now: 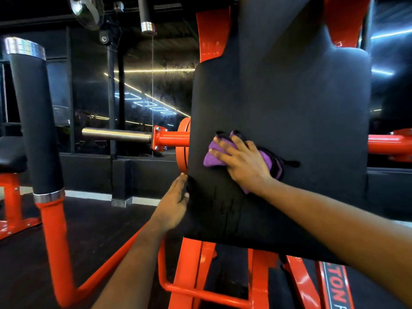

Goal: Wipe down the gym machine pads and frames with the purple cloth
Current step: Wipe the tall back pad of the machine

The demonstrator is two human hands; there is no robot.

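Observation:
A large black back pad [289,103] stands upright in front of me on an orange frame [189,264]. My right hand [243,162] lies flat with spread fingers on the purple cloth [215,156], pressing it against the middle of the pad. The cloth is bunched, with dark trim showing at its right side. My left hand [175,202] rests with straight fingers along the pad's lower left edge. Wet drip streaks run down the pad below the cloth.
A chrome weight peg [116,134] on an orange horn sticks out left of the pad. A black padded post [33,121] on an orange leg stands at the left, with a black seat [11,152] beyond it. Dark mirrored walls lie behind.

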